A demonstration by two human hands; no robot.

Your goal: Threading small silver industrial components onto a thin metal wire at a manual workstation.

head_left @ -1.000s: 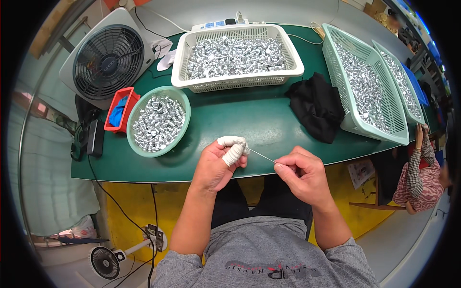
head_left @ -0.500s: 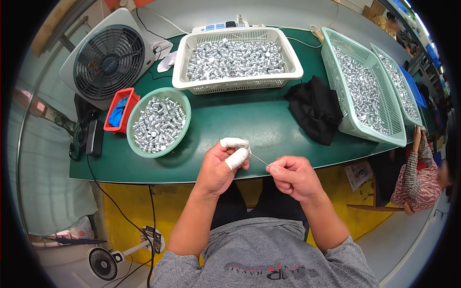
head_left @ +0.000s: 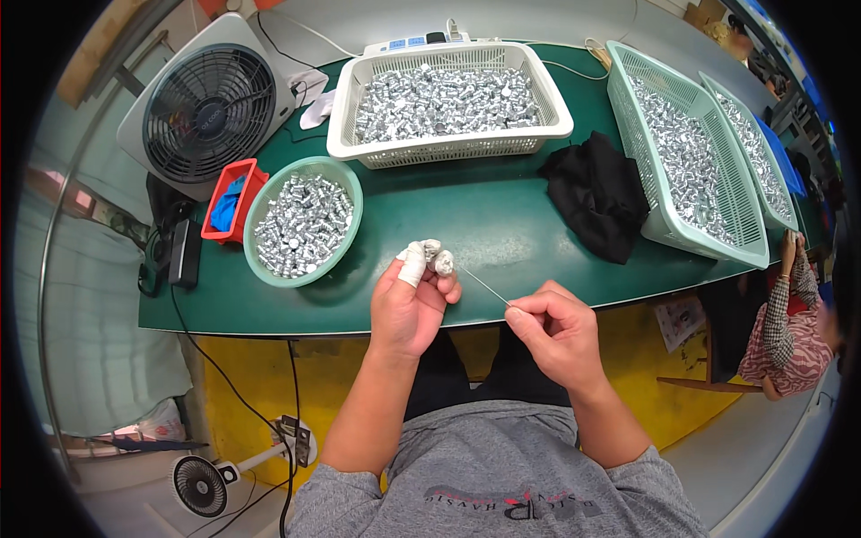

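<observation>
My left hand is raised over the front edge of the green table, its fingertips wrapped in white tape, pinching a small silver metal piece. My right hand pinches the near end of a thin wire whose far tip reaches the silver piece. A round teal bowl heaped with the same silver pieces stands just left of my left hand.
A white basket of silver pieces sits at the back, two teal baskets of them at the right, a black cloth between. A fan and red tray stand left. Another person sits at far right.
My right hand has drawn back to the right and toward me, pulling the wire out longer. My left hand has shifted slightly, with the silver piece now showing at its fingertips.
</observation>
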